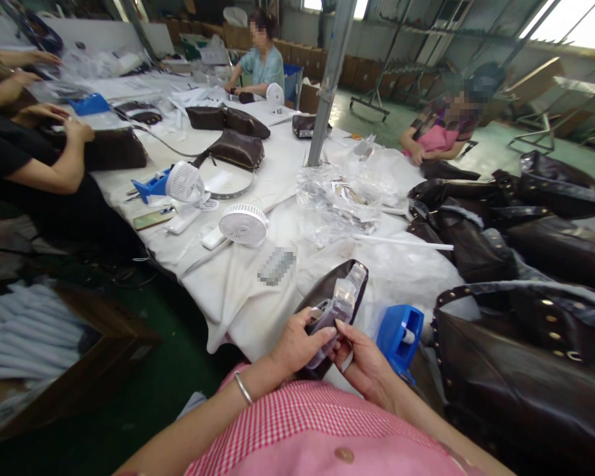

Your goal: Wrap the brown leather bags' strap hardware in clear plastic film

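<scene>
My left hand (300, 337) is closed around a strap in clear plastic wrap (344, 296), its thumb pressed on top. The strap lies against a dark brown leather bag (322, 281), held close to my apron. My right hand (364, 360) pinches the wrapped strap's near edge, with a small pale strip (348, 361) at its fingers; whether that is tape I cannot tell. Just right of this hand stands a blue tape dispenser (400, 337). The bag's lower part is hidden behind my hands.
Brown studded bags (515, 350) are heaped at the right. White fans (244, 223), a phone (155, 218) and clear plastic bags (337, 198) lie on the white-covered table (277, 178). A metal post (330, 86) rises from it. Other people work around it; an open carton (79, 357) stands at lower left.
</scene>
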`<action>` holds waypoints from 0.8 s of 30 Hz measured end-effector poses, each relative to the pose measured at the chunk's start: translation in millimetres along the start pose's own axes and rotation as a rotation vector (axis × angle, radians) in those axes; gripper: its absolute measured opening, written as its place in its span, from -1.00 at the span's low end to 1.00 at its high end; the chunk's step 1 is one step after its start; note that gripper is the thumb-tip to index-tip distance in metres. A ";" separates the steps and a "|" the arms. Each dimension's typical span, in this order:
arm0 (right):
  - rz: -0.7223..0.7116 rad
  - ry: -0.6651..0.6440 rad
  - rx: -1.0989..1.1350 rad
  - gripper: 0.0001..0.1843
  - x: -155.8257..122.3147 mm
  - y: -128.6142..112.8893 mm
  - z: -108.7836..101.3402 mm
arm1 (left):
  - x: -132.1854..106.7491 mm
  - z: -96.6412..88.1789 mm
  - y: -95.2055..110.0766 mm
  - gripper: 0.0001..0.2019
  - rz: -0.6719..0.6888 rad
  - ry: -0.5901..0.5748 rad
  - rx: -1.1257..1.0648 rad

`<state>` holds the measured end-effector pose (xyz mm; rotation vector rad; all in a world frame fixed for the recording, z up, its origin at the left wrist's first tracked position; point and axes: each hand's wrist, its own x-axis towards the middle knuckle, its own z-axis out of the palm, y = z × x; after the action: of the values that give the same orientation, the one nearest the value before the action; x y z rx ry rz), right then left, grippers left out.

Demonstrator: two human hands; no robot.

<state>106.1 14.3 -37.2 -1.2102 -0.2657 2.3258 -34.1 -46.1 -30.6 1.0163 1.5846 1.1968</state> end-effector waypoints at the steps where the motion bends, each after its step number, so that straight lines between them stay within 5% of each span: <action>1: -0.004 -0.005 -0.011 -0.80 0.7 0.5 -1.6 | 0.6 0.5 0.2 -0.76 0.006 -0.004 0.021; 6: -0.085 -0.077 -0.181 -0.75 -1.3 -6.3 -11.2 | 2.5 2.0 0.1 -0.77 0.010 -0.017 0.050; 13: -0.263 -0.206 -0.872 -0.58 -18.9 -38.9 -26.6 | 4.5 -2.2 -0.7 -0.76 -0.019 -0.017 -0.015; 18: -0.293 -0.077 -0.933 -0.55 -13.6 -33.6 -27.0 | 4.9 -2.9 -1.8 -0.74 -0.035 -0.046 -0.007; 24: -0.388 -0.139 -1.066 -0.56 -5.2 -36.0 -27.5 | 5.3 -3.9 0.3 -0.70 -0.039 -0.060 0.007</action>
<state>143.2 41.0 -35.6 -1.2336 -1.7691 1.8885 -39.2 -42.0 -30.6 1.0118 1.5562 1.1254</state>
